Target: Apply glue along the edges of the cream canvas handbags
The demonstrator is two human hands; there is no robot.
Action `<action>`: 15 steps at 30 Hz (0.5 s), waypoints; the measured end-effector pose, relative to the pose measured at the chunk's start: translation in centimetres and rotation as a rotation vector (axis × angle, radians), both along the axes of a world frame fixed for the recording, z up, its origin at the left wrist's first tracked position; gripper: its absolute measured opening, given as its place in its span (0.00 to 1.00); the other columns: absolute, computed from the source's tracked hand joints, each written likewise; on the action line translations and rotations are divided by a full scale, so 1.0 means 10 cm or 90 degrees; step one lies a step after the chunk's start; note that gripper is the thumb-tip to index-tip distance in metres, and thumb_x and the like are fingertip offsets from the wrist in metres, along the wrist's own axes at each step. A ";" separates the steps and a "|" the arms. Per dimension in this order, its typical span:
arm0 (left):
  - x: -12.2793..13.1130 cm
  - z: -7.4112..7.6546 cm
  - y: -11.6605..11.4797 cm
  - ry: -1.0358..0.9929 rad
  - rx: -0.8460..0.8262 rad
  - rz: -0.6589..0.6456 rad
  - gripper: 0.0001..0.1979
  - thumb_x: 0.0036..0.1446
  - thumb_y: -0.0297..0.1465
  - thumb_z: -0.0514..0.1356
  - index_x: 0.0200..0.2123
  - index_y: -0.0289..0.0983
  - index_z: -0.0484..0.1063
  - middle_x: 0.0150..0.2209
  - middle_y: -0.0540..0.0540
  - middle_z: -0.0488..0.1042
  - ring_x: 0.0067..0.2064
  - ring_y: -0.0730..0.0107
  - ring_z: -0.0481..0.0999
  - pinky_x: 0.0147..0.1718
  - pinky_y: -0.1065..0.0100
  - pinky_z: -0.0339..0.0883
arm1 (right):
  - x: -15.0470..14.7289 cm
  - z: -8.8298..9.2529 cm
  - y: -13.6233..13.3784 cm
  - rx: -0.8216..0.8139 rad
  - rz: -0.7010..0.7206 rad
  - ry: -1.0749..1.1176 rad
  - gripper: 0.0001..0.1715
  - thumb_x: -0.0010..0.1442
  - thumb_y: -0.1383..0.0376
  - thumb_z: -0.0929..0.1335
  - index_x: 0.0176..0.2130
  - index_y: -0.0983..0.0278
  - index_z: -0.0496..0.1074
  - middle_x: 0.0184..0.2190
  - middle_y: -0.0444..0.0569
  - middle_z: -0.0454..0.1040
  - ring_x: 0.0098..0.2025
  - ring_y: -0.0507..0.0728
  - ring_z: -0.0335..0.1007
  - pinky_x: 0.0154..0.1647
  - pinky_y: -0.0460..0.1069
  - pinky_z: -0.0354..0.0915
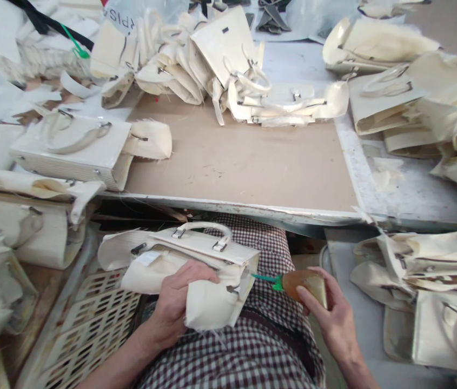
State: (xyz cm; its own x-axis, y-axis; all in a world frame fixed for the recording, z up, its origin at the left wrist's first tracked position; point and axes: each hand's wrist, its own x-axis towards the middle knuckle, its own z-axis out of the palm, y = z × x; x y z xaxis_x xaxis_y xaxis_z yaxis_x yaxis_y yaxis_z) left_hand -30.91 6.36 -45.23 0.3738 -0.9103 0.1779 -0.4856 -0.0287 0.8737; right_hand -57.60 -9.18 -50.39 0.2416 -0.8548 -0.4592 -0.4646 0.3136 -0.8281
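Observation:
A cream handbag with a curved handle and a zipper lies across my lap on a checked apron. My left hand grips the bag near its zipper, the thumb laid along the opening; part of the fingers is hidden by the bag. In my right hand is a glue bottle with amber contents and a green nozzle, the fingers wrapped round its body. The thin nozzle tip points left, close to the bag's right edge; whether it touches cannot be made out.
Ahead is a table with a brown board. Cream handbags are heaped along its back, with more bags at left and a pile at right. A plastic crate stands at my lower left. Another green nozzle shows among the scraps.

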 end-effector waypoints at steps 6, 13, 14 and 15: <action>-0.01 -0.05 0.01 0.025 0.001 0.034 0.18 0.67 0.43 0.57 0.35 0.38 0.79 0.31 0.42 0.80 0.33 0.61 0.78 0.35 0.64 0.73 | -0.07 -0.22 0.07 -0.053 -0.011 -0.034 0.38 0.48 0.48 0.78 0.52 0.62 0.70 0.47 0.54 0.77 0.45 0.65 0.76 0.44 0.55 0.75; 0.10 0.00 -0.05 0.005 -0.034 0.010 0.15 0.66 0.42 0.60 0.36 0.37 0.78 0.33 0.41 0.80 0.35 0.62 0.78 0.36 0.66 0.72 | -0.07 -0.26 0.08 -0.121 -0.010 -0.061 0.35 0.48 0.50 0.78 0.50 0.61 0.70 0.47 0.53 0.76 0.46 0.64 0.75 0.48 0.55 0.73; 0.13 0.01 -0.06 0.007 -0.032 0.012 0.14 0.66 0.41 0.60 0.37 0.37 0.78 0.33 0.42 0.79 0.35 0.62 0.78 0.35 0.67 0.72 | -0.07 -0.25 0.06 -0.112 -0.004 -0.060 0.36 0.48 0.50 0.78 0.50 0.62 0.70 0.46 0.53 0.76 0.46 0.64 0.75 0.47 0.55 0.73; 0.15 0.02 -0.07 0.010 -0.032 0.008 0.14 0.66 0.41 0.60 0.37 0.37 0.78 0.33 0.42 0.79 0.35 0.63 0.78 0.35 0.68 0.72 | -0.07 -0.23 0.03 -0.097 0.003 -0.058 0.36 0.47 0.49 0.78 0.50 0.62 0.70 0.46 0.53 0.76 0.45 0.64 0.75 0.45 0.55 0.74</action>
State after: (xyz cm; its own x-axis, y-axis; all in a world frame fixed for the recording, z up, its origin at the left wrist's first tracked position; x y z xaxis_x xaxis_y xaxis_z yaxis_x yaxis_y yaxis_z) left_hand -29.40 5.68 -45.07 0.3887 -0.8954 0.2172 -0.4717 0.0091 0.8817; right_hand -58.27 -8.86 -52.67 0.2804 -0.9118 -0.3000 -0.3860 0.1790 -0.9050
